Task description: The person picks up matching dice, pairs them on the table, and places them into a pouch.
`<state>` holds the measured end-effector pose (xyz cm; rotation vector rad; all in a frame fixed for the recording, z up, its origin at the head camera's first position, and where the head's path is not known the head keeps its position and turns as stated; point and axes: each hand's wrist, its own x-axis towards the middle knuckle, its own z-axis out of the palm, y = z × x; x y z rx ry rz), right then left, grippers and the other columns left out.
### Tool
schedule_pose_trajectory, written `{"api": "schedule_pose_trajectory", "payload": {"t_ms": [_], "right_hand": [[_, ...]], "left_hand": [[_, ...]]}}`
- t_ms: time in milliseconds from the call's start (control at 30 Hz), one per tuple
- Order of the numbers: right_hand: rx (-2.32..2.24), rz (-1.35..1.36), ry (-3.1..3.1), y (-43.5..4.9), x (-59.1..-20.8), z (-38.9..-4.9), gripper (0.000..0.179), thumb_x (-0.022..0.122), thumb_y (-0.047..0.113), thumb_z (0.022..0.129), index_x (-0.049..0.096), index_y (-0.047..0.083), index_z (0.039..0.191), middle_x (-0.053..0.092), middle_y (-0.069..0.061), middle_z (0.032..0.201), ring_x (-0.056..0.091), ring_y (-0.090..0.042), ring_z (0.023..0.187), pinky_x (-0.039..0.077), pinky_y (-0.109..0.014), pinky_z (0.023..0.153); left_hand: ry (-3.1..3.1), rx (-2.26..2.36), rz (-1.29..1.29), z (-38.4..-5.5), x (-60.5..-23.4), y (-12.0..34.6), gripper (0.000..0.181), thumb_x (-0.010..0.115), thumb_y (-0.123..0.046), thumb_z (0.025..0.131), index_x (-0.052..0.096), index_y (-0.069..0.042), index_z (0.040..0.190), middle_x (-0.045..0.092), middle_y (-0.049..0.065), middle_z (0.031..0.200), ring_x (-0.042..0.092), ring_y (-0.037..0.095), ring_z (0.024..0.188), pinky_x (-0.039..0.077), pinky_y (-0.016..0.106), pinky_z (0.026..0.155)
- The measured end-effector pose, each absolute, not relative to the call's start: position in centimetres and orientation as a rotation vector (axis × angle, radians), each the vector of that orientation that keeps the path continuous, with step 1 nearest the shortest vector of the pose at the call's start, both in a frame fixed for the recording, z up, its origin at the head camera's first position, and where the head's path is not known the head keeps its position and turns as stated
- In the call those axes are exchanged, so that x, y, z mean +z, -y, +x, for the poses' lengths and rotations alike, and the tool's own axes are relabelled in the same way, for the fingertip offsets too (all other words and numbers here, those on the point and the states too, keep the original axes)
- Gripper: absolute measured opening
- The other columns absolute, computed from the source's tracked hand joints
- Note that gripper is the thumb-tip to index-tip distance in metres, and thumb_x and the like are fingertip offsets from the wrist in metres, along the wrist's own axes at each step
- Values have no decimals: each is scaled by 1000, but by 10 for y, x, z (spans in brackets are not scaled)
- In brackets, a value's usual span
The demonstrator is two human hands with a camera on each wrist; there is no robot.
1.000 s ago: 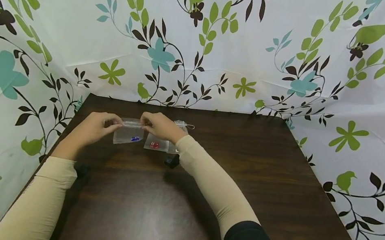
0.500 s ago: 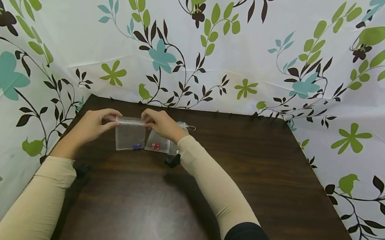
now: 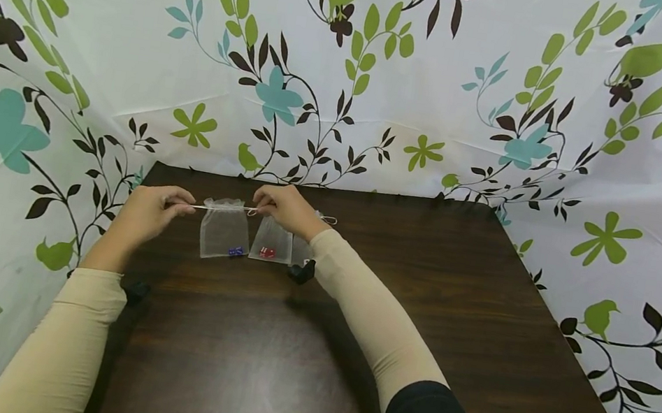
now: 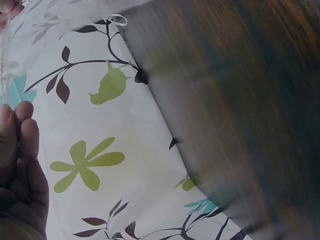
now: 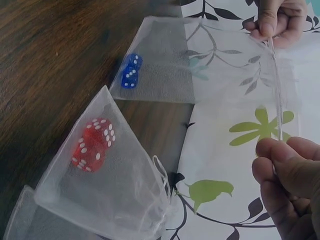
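A sheer white mesh drawstring bag (image 3: 221,228) with blue dice (image 5: 131,71) at its bottom hangs between the two hands. My left hand (image 3: 148,215) pinches one end of its drawstring (image 5: 276,85) between thumb and fingers. On the other side, my right hand (image 3: 291,210) pinches the opposite end, and the cord runs taut through the gathered bag mouth. A second mesh bag (image 5: 125,195), holding red dice (image 5: 93,145), lies just right of the first. Part of a third mesh bag (image 5: 20,217) shows beside it, mostly hidden by the right arm in the head view.
The dark wooden table (image 3: 419,303) reaches back to a patterned cloth (image 3: 386,87) with leaves and birds. A black wrist strap piece (image 3: 300,271) shows under the right wrist.
The hands have moved apart from the bag's top edge onto its drawstring. The bag mouth, flat and wide before, is now gathered on the taut cord.
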<state>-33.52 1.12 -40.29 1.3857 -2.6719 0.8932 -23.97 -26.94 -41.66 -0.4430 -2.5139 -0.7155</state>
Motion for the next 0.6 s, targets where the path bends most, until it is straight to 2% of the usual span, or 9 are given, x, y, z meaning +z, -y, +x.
{"api": "schedule_pose_trajectory", "payload": {"t_ms": [233,333,467,600], "right_hand": [[823,1389,2641,-12,-403,-339,18,67,8,98,68,5,116,74,-5,108,69,-14,100,50,-19,86],[807,1372,2648,-11,-404,-341,19,66,5,98,69,5,117,73,-6,111,68,-15,103,49,-20,90],[745,1328,2710,-13,-407,-344,25,63,8,101,68,7,125,72,-6,120,67,-15,111,48,-20,94],[728,1283,2780,-19,-412,-347,34,59,8,104,62,6,137,67,-7,132,64,-16,119,47,-21,98]], "left_hand": [[2535,-702,-455,-240,-414,269,5,77,-10,90,77,-6,93,75,9,82,61,21,67,46,42,63],[2568,-695,-438,-244,-413,267,4,75,-11,93,76,-7,94,74,8,81,57,20,65,44,41,63],[2624,-693,-413,-252,-411,262,6,74,-12,94,76,-6,95,72,7,79,54,20,63,41,39,60],[2717,-682,-381,-262,-411,257,11,72,-16,96,76,-5,99,73,9,82,61,24,67,45,43,63]]}}
